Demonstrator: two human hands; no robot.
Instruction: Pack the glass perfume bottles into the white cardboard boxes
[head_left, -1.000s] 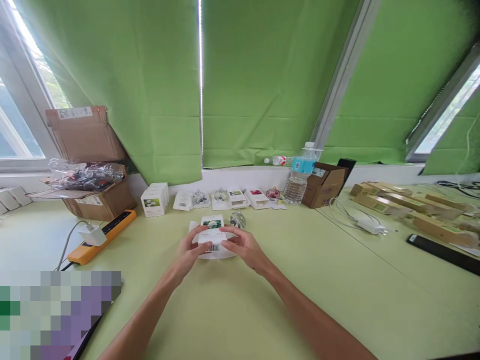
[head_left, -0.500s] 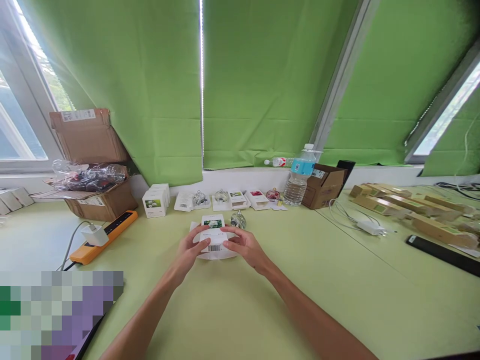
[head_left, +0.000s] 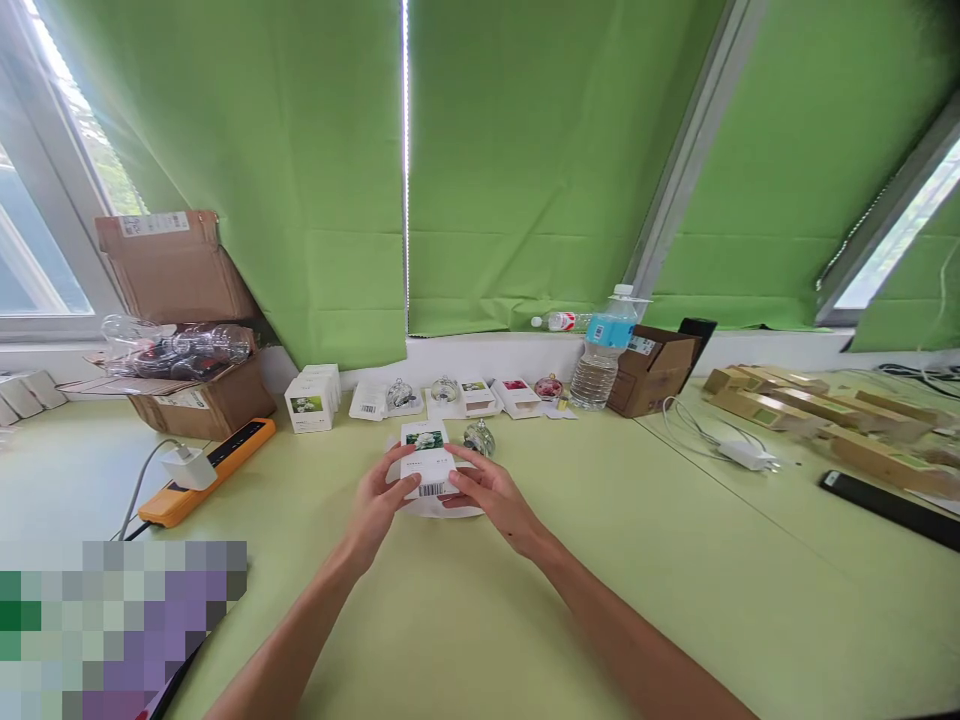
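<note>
Both hands are meeting over the middle of the pale green counter (head_left: 600, 560), sharing one small white box (head_left: 427, 468) with a barcode on its near face. The left hand (head_left: 379, 497) is pressing the box from its left side, thumb on top, its grip narrow and closed on the carton; the right hand (head_left: 487, 490) is pinching the box from the right in the same way. The box is sitting just above a white sheet (head_left: 450, 508) lying flat on the counter, and whether it is touching the sheet cannot be told. Just beyond it a second white box with a flower picture (head_left: 424, 436) is lying, and a small glass bottle (head_left: 478, 437) is standing just to the right of that. Farther back, near the wall, a row of similar boxes and bottles is standing beside a water bottle (head_left: 602, 355). An orange power strip (head_left: 214, 468) is lying well off to the left, near an open cardboard carton (head_left: 195, 400).
</note>
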